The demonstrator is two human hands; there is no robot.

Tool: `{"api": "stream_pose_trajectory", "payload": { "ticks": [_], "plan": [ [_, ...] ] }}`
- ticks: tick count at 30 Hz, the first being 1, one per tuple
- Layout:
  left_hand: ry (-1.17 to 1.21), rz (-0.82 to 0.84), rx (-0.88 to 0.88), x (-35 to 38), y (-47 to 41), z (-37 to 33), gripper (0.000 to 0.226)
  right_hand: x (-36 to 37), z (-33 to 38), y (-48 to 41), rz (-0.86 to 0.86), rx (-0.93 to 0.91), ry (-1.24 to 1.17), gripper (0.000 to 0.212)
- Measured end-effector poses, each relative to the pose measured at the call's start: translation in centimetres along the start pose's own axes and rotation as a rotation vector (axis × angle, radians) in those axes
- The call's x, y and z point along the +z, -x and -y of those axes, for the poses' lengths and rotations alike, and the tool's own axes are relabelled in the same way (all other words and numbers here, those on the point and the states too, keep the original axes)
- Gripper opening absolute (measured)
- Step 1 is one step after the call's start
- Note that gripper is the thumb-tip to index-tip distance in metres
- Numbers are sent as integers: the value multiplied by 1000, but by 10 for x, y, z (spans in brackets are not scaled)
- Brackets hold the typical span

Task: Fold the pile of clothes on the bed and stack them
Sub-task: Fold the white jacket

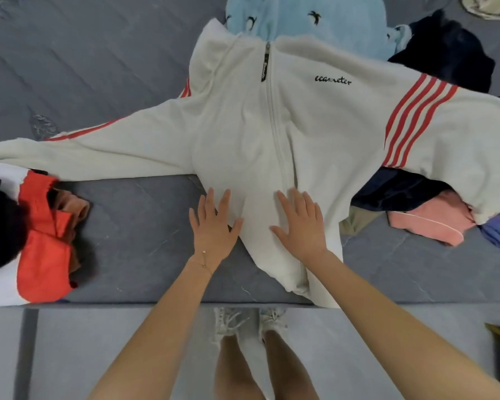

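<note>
A white zip-up jacket (260, 134) with red sleeve stripes lies spread front-up on the grey bed (127, 226), sleeves out to both sides. My left hand (214, 226) lies flat with straight fingers at the jacket's lower left edge. My right hand (300, 226) presses flat on the jacket's lower front, just right of the zip. At the left edge sits a folded stack (35, 232) of red, white and black clothes. The unfolded pile (433, 215) of pink, navy and purple garments lies at the right, partly under the jacket's right sleeve.
A light blue garment (315, 21) with dark bird prints lies behind the jacket's collar, a black one (451, 50) beside it. The bed's near edge (156, 304) runs across the frame; my legs and shoes stand on the grey floor below it.
</note>
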State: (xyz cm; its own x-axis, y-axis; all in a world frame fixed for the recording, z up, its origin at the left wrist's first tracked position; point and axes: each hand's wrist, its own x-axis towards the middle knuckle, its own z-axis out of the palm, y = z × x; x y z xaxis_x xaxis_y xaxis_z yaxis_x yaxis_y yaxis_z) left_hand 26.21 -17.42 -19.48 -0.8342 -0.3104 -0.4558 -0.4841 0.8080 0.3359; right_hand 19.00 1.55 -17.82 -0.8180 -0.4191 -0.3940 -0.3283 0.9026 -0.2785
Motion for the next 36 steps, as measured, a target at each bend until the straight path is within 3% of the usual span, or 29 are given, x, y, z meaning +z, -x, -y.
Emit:
{"api": "stream_pose_trajectory", "payload": {
  "ticks": [4, 7, 9, 12, 18, 24, 29, 31, 34, 36],
  "plan": [
    [199, -16, -91, 22, 18, -3, 80, 19, -21, 24, 0, 52, -27, 78],
    [567, -48, -158, 39, 19, -4, 83, 37, -30, 37, -23, 66, -29, 78],
    [866, -54, -244, 43, 23, -13, 68, 48, -32, 44, -39, 70, -30, 77],
    [1124, -99, -389, 45, 20, -24, 40, 58, -36, 53, -128, 96, -57, 76],
    [1488, 33, -520, 66, 13, -19, 28, 66, -54, 68, -170, 224, -147, 82],
    [1520, 43, -430, 68, 31, -25, 26, 73, -67, 79, -258, 247, -384, 86],
    [1441, -140, -332, 68, 39, -25, 18, 76, -80, 85, -170, 442, -769, 97],
    [1325, -224, -261, 71, 46, -26, 15, 76, -86, 91, -112, 493, -770, 77],
    [1321, -257, -219, 70, 51, -24, 23, 69, -92, 97, -149, 505, -751, 24],
    [1353, -220, -212, 69, 52, -23, 27, 60, -92, 100, -209, 506, -858, 15]
  ]
}}
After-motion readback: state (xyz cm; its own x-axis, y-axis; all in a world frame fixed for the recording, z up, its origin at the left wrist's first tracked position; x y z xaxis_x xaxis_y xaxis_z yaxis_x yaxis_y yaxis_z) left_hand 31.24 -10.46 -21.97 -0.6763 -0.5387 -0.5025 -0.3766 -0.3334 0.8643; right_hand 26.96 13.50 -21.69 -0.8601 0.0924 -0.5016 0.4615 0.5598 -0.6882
